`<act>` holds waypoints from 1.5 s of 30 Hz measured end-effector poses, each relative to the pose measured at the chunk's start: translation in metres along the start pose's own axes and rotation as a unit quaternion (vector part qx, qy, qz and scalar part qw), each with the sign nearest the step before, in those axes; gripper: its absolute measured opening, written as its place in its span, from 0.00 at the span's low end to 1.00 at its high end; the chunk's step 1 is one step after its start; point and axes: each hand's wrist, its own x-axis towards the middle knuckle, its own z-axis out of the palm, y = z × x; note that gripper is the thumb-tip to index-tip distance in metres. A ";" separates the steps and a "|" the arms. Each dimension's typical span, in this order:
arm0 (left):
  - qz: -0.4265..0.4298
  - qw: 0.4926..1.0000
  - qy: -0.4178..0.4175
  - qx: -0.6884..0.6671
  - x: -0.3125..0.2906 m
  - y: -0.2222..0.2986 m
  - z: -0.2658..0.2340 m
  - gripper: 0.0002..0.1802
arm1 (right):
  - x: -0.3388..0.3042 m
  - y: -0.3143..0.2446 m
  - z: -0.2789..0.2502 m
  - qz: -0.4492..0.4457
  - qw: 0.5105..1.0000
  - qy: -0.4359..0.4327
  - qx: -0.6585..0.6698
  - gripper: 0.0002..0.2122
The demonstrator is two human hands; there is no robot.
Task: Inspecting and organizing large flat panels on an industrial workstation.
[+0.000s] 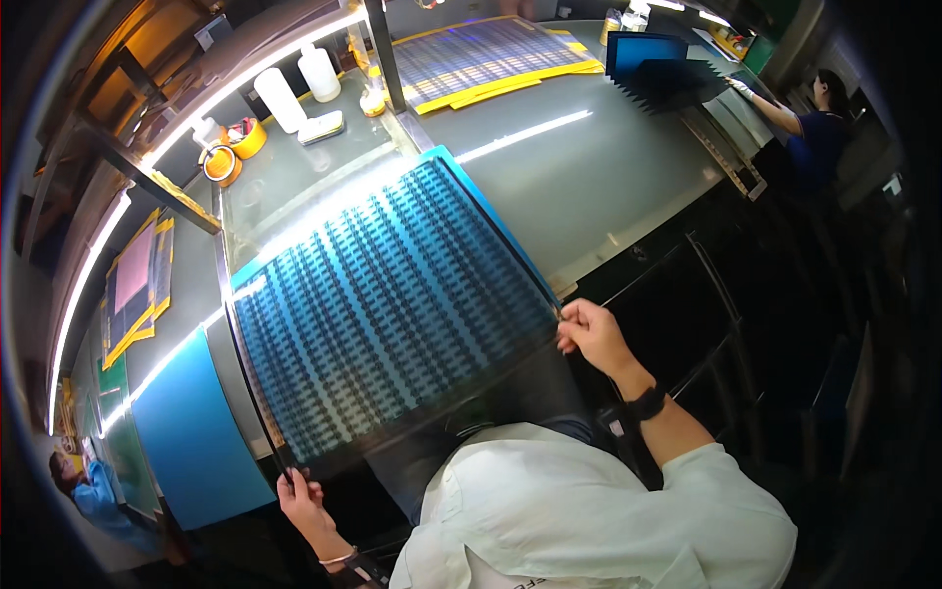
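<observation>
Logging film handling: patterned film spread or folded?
Spread: the patterned film shows as one broad sheet, no fold visible, left hand and right hand pinching its near corners.

Worn are a pale short-sleeved shirt (589, 501), dark trousers (407, 474), a black wristband (647, 402) and light bracelet (339, 559).

This looks like a workshop or small factory floor, with people busy at separate stations. A broad grey worktop (608, 167) lies beside a metal frame (385, 59) with bright tube lights (253, 88), and white bottles (319, 74) and rolls of tape (253, 144) sit on it. Yellow-edged printed sheets (491, 54) lie farther back, and a large patterned sheet (392, 294) fills the near station. One co-worker (824, 137) is by a black ridged stack (677, 83) at right, another person (103, 496) at far left
</observation>
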 end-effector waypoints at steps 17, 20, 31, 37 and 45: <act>0.038 0.999 0.029 0.018 0.012 -0.006 0.025 0.07 | 0.017 0.003 0.000 -0.093 0.967 0.095 -0.217 0.07; 0.039 0.999 0.035 0.012 0.011 -0.004 0.025 0.06 | 0.017 0.005 0.002 -0.099 0.969 0.092 -0.207 0.07; 0.073 0.997 0.036 0.013 0.020 -0.005 0.033 0.06 | 0.015 0.015 0.005 -0.142 0.960 0.111 -0.213 0.07; 0.330 0.929 0.096 0.135 0.006 0.030 0.043 0.06 | 0.016 0.025 0.014 -0.180 0.937 0.152 -0.260 0.07; 0.197 0.961 0.099 0.166 0.020 -0.010 0.028 0.06 | 0.025 0.046 -0.008 -0.191 0.959 0.098 -0.183 0.05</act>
